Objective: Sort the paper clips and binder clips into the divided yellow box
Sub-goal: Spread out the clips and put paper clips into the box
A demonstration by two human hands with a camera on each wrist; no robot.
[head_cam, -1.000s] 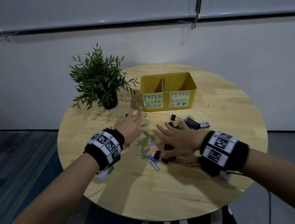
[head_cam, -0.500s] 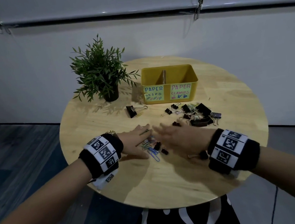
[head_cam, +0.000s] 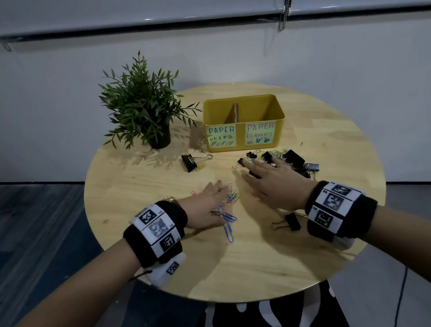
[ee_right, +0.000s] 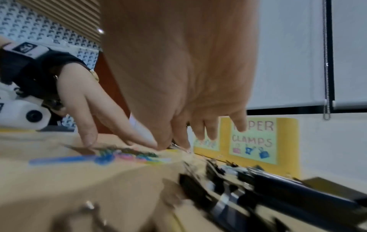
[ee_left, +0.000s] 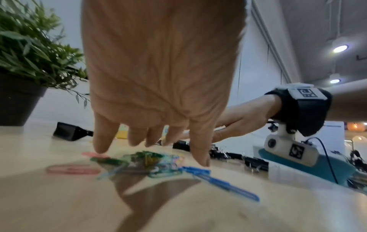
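Observation:
The divided yellow box (head_cam: 279, 118) stands at the back of the round table, labelled PAPER CLIPS on the left and PAPER CLAMPS (ee_right: 252, 139) on the right. My left hand (head_cam: 208, 204) lies palm down, fingers spread, over a heap of coloured paper clips (head_cam: 227, 210) (ee_left: 151, 161). My right hand (head_cam: 267, 181) stretches flat toward a cluster of black binder clips (head_cam: 289, 160) (ee_right: 278, 188), its fingertips at the cluster's near edge. One binder clip (head_cam: 292, 221) lies by my right wrist. Another (head_cam: 191, 162) sits alone left of the box. Neither hand holds anything.
A potted green plant (head_cam: 143, 109) stands at the back left of the wooden table (head_cam: 138, 199), close to the box. A pink paper clip (ee_left: 73, 169) lies apart from the heap. The table's front edge is just below my wrists.
My hands have drawn apart. The left has dragged the paper clips leftward and nearer. The right has pushed the binder clips right and toward the box.

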